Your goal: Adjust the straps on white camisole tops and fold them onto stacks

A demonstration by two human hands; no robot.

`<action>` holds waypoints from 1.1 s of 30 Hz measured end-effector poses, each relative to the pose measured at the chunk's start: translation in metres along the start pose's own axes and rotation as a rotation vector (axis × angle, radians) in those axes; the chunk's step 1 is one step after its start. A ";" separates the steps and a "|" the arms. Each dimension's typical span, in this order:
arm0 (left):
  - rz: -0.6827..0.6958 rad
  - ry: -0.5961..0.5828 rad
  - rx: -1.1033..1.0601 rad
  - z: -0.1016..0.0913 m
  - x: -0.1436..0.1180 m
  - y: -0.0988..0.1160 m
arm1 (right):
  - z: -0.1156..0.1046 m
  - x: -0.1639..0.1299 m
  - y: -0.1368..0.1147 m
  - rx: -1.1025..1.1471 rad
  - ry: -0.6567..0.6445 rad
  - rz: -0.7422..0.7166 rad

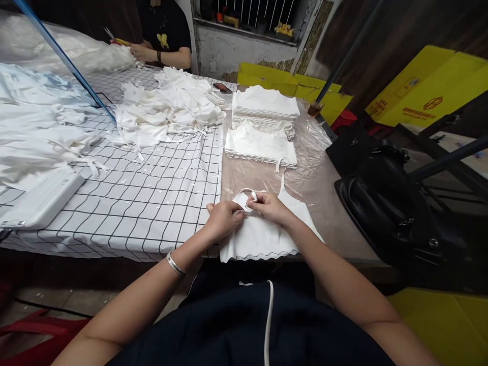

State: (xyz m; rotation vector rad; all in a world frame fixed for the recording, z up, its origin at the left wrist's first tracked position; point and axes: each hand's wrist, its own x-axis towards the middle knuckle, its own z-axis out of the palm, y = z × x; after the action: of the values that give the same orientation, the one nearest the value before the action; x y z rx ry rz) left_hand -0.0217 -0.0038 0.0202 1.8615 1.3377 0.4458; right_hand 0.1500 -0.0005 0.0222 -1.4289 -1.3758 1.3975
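Two bare forearms reach forward from the bottom of the view and angle inward until the hands almost meet. The left hand (223,217) is curled palm down, its fingers bent and pinched toward the other hand, with a silver bracelet (175,265) on its wrist. The right hand (268,206) is also curled, with thumb and fingertips pressed together in a pinch

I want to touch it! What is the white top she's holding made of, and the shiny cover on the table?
The white top under the left hand and right hand looks like soft, matte knit fabric: it lies limp, with a wavy hem. The table cover looks like thin clear plastic: glossy, see-through, wrinkled. The bracelet looks like polished metal.
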 end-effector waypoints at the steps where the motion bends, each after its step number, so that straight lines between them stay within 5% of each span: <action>1: 0.002 0.011 -0.012 0.000 0.000 0.000 | 0.001 0.001 0.001 -0.009 -0.022 -0.013; 30: 0.024 0.164 0.023 0.017 -0.003 -0.009 | 0.004 -0.006 0.003 -0.426 0.048 -0.094; 33: 0.040 0.120 0.055 0.015 -0.005 -0.009 | 0.003 -0.007 -0.001 -0.313 0.029 -0.040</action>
State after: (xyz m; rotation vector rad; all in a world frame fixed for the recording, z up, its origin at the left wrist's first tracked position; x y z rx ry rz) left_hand -0.0195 -0.0123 0.0048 1.9357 1.4069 0.5536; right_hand 0.1474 -0.0077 0.0245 -1.6010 -1.6487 1.1679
